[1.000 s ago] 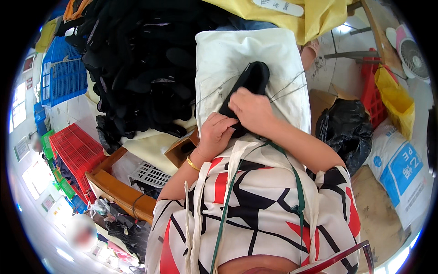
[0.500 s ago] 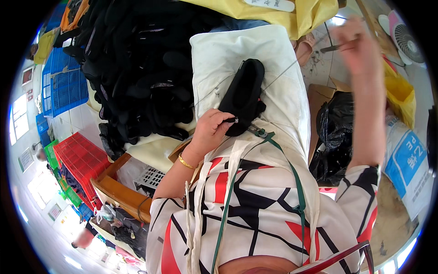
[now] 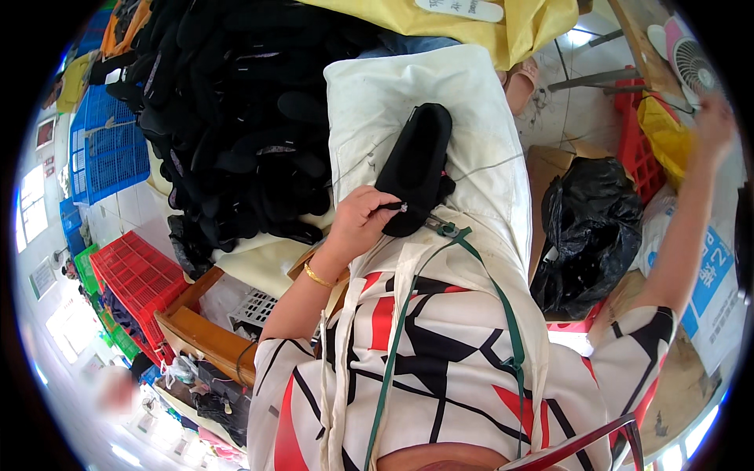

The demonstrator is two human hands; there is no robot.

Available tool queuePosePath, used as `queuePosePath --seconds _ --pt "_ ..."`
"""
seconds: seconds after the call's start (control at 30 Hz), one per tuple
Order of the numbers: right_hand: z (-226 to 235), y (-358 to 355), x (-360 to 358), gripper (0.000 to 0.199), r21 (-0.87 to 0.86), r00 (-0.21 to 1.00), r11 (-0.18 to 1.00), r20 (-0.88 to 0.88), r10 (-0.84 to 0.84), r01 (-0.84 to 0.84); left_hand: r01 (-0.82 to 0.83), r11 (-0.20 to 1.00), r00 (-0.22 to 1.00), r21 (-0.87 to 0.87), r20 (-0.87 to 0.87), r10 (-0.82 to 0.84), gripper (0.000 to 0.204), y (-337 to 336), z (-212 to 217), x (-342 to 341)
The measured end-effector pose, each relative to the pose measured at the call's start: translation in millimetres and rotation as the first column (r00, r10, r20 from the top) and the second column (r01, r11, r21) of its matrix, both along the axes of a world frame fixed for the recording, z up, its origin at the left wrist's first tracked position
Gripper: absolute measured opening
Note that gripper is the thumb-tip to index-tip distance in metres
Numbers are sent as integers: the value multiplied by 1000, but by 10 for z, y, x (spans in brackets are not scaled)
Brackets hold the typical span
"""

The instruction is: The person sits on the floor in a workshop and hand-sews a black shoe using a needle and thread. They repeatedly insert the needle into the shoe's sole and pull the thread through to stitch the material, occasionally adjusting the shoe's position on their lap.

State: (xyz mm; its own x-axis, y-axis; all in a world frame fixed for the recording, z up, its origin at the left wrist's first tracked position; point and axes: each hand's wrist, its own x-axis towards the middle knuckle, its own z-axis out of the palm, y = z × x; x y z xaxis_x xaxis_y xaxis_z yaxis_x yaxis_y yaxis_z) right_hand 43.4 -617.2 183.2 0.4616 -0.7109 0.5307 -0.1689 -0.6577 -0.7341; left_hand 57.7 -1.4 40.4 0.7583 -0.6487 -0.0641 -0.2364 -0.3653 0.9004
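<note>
A black slip-on shoe (image 3: 416, 149) lies on the white cloth pad (image 3: 491, 102) over my lap, its opening facing up. My left hand (image 3: 361, 218) is closed at the near end of the shoe, pinching a small black piece (image 3: 394, 206) with a shiny ornament on it. A thin thread (image 3: 491, 166) runs from the shoe's right side across the pad. My right arm is stretched far out to the right, and my right hand (image 3: 713, 129), smeared by motion, appears in front of the fan. Whatever its fingers hold cannot be made out.
Black shoes (image 3: 236, 118) are heaped at the left. A green cord (image 3: 499, 294) hangs from my neck to a metal tool (image 3: 441, 226) beside the shoe. A black plastic bag (image 3: 593, 228), a red crate (image 3: 644, 149) and a pink-and-white fan (image 3: 691, 63) stand at the right.
My right hand has swung outward and down to the right, away from the pad. The thread hangs lower and slacker. My left hand and the shoe have hardly moved.
</note>
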Motion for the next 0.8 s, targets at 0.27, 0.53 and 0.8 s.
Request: queuePosePath --seconds 0.27,0.53,0.8 --pt "-1221 3305 -42 33 222 180 303 -447 876 -927 31 999 999 42 -40 -29 15 69 57 92" --pt "-1378 3747 99 7 -92 29 -35 -618 786 -995 41 996 986 77 -161 -28 15 35 77 117" --pt "-1112 3843 148 12 -48 5 -38 -691 723 -998 30 999 1000 44 -7 -30 15 129 -105 42"
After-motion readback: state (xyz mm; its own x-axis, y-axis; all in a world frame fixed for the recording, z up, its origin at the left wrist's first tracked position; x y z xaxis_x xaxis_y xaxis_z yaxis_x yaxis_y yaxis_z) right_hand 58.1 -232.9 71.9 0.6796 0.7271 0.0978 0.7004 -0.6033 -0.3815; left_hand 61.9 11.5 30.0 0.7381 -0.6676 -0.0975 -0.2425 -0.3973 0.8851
